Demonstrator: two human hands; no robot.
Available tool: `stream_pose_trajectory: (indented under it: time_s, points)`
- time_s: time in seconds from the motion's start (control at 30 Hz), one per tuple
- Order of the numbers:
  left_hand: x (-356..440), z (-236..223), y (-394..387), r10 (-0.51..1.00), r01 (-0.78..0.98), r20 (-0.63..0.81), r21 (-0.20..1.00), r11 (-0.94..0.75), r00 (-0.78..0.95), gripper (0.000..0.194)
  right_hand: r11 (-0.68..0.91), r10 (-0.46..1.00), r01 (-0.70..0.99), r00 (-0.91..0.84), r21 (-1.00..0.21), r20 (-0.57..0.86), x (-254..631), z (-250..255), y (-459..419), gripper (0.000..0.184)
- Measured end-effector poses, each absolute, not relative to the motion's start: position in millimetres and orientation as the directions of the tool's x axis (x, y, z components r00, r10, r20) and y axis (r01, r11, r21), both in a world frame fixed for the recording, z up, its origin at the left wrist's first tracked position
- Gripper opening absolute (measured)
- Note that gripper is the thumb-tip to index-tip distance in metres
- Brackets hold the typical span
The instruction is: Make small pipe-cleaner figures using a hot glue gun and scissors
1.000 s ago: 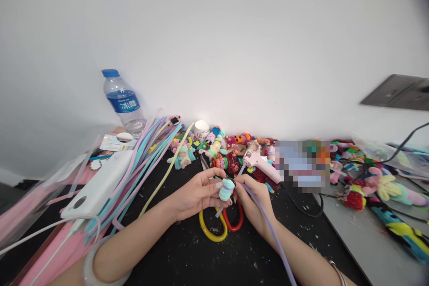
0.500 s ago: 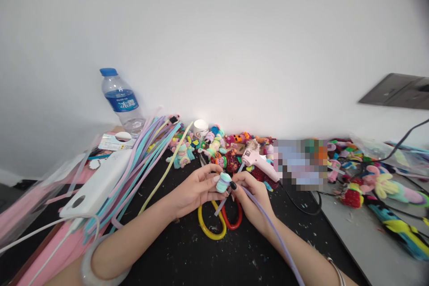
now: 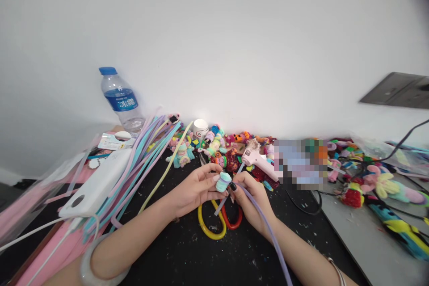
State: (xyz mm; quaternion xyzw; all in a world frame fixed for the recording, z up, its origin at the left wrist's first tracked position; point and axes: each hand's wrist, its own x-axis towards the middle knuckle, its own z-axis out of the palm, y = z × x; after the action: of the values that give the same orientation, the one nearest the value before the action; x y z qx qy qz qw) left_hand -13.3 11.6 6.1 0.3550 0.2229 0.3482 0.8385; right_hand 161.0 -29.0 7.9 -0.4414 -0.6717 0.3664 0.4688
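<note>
Between the fingertips of my left hand [image 3: 197, 187] is a small coiled pipe-cleaner piece [image 3: 223, 182], mint green with a lilac band. My right hand [image 3: 251, 196] pinches a long lilac pipe cleaner [image 3: 264, 219] close to that piece; its free length trails down over my right forearm. Under my hands lie scissors [image 3: 210, 235] with one yellow and one red handle loop, their blades partly hidden by my left hand. A translucent glue stick [image 3: 221, 205] shows just below my fingers. Past my right hand rests a pink glue gun [image 3: 259, 163].
At left, a bundle of pastel pipe cleaners [image 3: 144, 161] lies beside a white power bank [image 3: 97, 183] with a cable. A water bottle [image 3: 120, 100] leans near the wall. Colourful pipe-cleaner figures [image 3: 182, 154] and a paper cup [image 3: 201, 128] line the back; black cable [image 3: 304, 210] loops at right.
The trailing end of the lilac pipe cleaner has swung a little to the left. My hands stay almost where they were, with the coiled piece still in my left fingers.
</note>
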Motion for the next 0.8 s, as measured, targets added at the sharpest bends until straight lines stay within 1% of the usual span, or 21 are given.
stream_pose_trajectory:
  time_s: [0.27,0.43,0.63,0.8]
  points:
    - [-12.6,8.4,11.4,0.774,-0.403,-0.124,0.797,0.450,0.621,0.015,0.345,0.936,0.267,-0.165,-0.900,0.310,161.9,6.6,-28.7,0.019]
    - [-10.9,8.1,12.5,0.823,-0.372,-0.090,0.861,0.348,0.561,0.014,0.344,0.938,0.315,-0.152,-0.884,0.311,163.3,3.2,-27.7,0.021]
    - [-10.4,6.5,12.7,0.856,-0.296,-0.033,0.931,0.214,0.515,0.015,0.363,0.931,0.341,-0.157,-0.867,0.329,162.8,1.2,-27.2,0.021]
    - [-9.5,5.8,13.1,0.869,-0.281,-0.020,0.942,0.182,0.495,0.015,0.365,0.931,0.389,-0.158,-0.846,0.329,163.4,1.8,-26.1,0.016]
